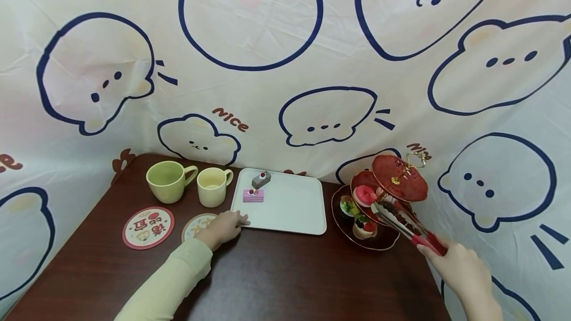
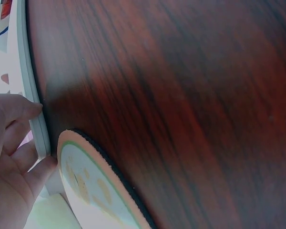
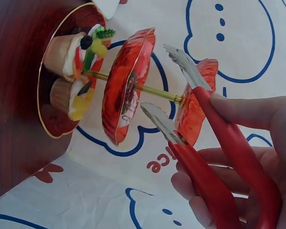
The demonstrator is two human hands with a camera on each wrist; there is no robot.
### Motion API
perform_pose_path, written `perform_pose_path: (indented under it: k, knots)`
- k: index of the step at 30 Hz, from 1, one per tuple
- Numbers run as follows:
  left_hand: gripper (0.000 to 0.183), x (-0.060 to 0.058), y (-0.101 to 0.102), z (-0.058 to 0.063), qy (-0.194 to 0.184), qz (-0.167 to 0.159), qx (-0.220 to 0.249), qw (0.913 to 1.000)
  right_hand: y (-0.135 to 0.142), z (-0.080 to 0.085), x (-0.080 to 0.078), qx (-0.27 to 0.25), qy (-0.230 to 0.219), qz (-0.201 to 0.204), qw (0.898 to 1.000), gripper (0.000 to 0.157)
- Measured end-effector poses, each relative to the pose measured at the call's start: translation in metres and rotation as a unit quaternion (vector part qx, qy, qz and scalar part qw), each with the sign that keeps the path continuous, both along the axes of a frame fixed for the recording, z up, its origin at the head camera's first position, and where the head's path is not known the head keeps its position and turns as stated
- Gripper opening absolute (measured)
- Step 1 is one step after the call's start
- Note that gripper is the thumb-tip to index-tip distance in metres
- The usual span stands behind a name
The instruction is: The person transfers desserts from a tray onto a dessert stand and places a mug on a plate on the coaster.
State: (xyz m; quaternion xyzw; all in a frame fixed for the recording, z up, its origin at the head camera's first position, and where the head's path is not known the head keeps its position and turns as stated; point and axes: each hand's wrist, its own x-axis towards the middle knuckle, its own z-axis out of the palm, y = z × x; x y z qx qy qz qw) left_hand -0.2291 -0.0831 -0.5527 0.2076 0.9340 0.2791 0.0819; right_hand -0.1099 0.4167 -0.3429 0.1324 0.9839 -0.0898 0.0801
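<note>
My left hand (image 1: 225,229) grips the front left corner of a white rectangular tray (image 1: 294,204), its fingers around the rim (image 2: 32,90). On the tray lie a pink cake slice (image 1: 253,196) and a grey-brown cake slice (image 1: 260,180), each topped with a red berry. My right hand (image 1: 461,266) holds metal tongs with red handles (image 3: 219,157). The tongs' tips stand apart with nothing between them, beside the middle tier of a red three-tier stand (image 1: 399,177). A pink doughnut (image 1: 365,195) sits on that tier. Fruit-topped cupcakes (image 3: 64,55) are on the bottom tier.
A green mug (image 1: 165,182) and a smaller cream mug (image 1: 211,189) stand left of the tray. In front of them lie a red-rimmed round coaster (image 1: 148,228) and another coaster (image 2: 95,186), partly covered by my left hand. A printed cloth (image 1: 263,93) hangs behind the dark wooden table (image 1: 312,281).
</note>
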Motion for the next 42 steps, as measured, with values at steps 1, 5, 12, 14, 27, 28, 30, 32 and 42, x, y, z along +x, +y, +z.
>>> perform_pose_path:
  k: [1,5,12,14,27,28,30,32,42]
  knots:
    - [0.030,0.000,0.000,0.000,-0.001,0.000,0.001,1.0000,-0.002,0.000,0.001,-0.001,0.000,-0.001,1.000,0.095]
    - [0.031,0.000,0.000,0.000,-0.001,0.001,0.001,1.0000,-0.008,0.000,0.007,-0.006,0.000,-0.013,1.000,0.098]
    - [0.031,0.001,0.000,0.002,-0.006,0.002,0.000,1.0000,-0.021,0.000,0.013,-0.010,0.011,-0.007,1.000,0.095]
    - [0.031,0.000,0.000,0.002,-0.007,0.001,-0.001,1.0000,-0.024,0.000,0.014,-0.008,0.018,0.003,1.000,0.095]
    - [0.031,0.000,0.001,0.000,0.014,-0.004,0.000,0.9999,-0.050,-0.002,0.003,-0.013,0.066,0.063,0.996,0.086]
    - [0.031,0.000,0.000,0.000,0.012,-0.004,0.001,0.9999,-0.053,-0.002,0.001,-0.014,0.070,0.067,0.995,0.085]
    - [0.031,-0.001,0.000,0.000,0.013,-0.005,0.000,0.9999,-0.058,-0.003,-0.004,-0.018,0.074,0.073,0.994,0.084]
    - [0.030,-0.001,0.000,0.000,0.011,-0.004,0.000,0.9999,-0.064,-0.006,-0.008,-0.023,0.082,0.078,0.993,0.083]
    - [0.031,0.000,-0.002,0.000,0.014,-0.008,0.007,0.9998,-0.093,-0.039,-0.037,-0.083,0.165,0.129,0.974,0.068]
